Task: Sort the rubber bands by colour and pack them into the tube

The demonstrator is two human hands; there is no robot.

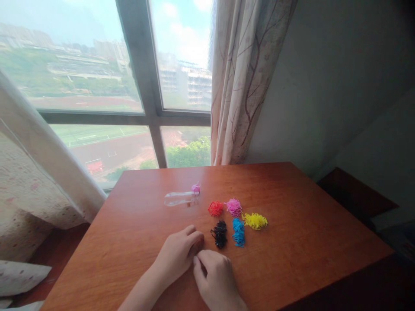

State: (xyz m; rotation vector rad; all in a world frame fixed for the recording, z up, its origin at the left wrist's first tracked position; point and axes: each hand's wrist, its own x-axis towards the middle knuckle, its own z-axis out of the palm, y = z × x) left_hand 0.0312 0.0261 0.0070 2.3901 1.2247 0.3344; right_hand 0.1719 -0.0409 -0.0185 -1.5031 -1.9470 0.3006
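Note:
Close together over the near part of the table, my left hand (180,249) and my right hand (216,273) both have their fingers curled in. The fingertips meet or nearly meet, and whatever may be between them is hidden. Just beyond them lies a pile of black rubber bands (220,234). Blue rubber bands (238,232) are heaped to its right. Behind these sit a red pile (215,208), a pink pile (234,207) and a yellow pile (255,221), all small loose bands. A clear plastic bottle (179,198) with a pink cap (196,188) lies on its side farther back.
The brown wooden table (129,224) reaches to the window (151,103). Patterned curtains hang at the left (65,160) and right (238,86). A grey wall (308,86) rises beyond the right side, with a dark brown flat surface (353,194) beside the table.

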